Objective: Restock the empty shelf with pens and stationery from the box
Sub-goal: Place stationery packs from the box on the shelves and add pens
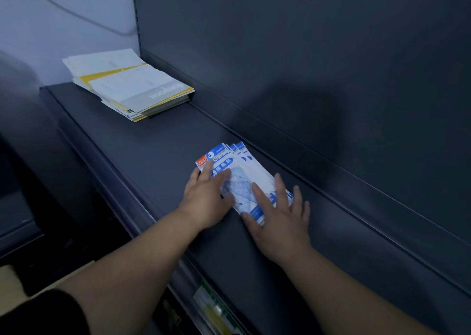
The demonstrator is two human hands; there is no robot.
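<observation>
Upper left: stack of paper pads (127,85) on the dark shelf (153,143). Centre frame: left hand (206,197) flat, fingers straight, pressing a fanned pile of blue-and-white stationery packets (244,171) lying near the shelf's back lip. Right hand (280,222) flat on the pile's lower-right end, gripping nothing.

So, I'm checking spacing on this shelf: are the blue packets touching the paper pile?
No, the blue packets lie well apart from the paper pile, with bare shelf between them.
</observation>
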